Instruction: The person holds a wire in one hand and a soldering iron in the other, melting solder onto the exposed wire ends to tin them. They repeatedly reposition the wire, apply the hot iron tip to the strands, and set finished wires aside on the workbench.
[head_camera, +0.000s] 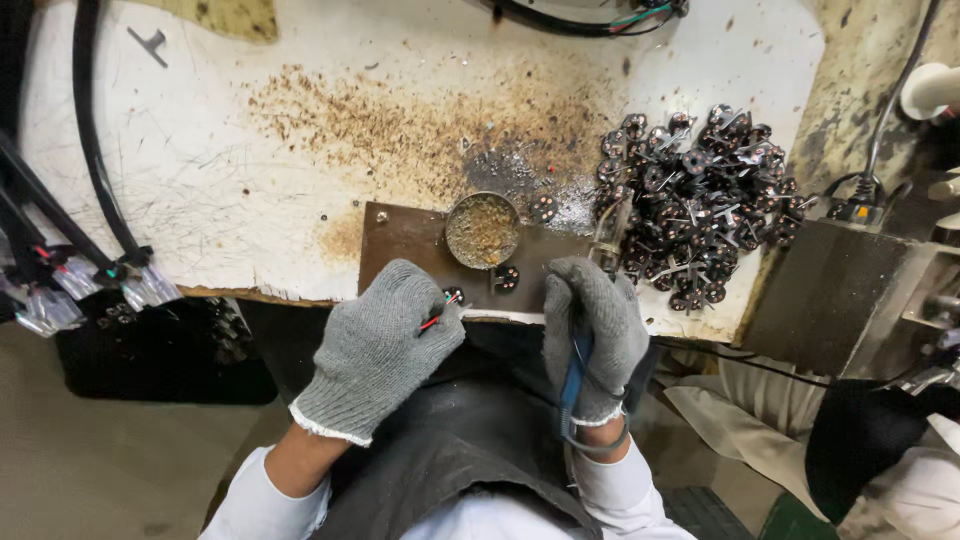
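Gloved hands working at the desk's near edge

The left hand (378, 345) pinches thin red wires (432, 322); the right hand (592, 335) is clamped on a blue-handled tool (574, 375). A round tin (482, 230) sits just beyond, small black parts (695, 205) heaped toward the right edge.

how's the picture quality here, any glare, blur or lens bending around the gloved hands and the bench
Head view: even overhead light, mild glare on the white bench top; the left hand and right hand are sharp, with soft shadows beneath; wide-lens bending curves the edges; the pile of small dark parts is crisp, corners dimmer.
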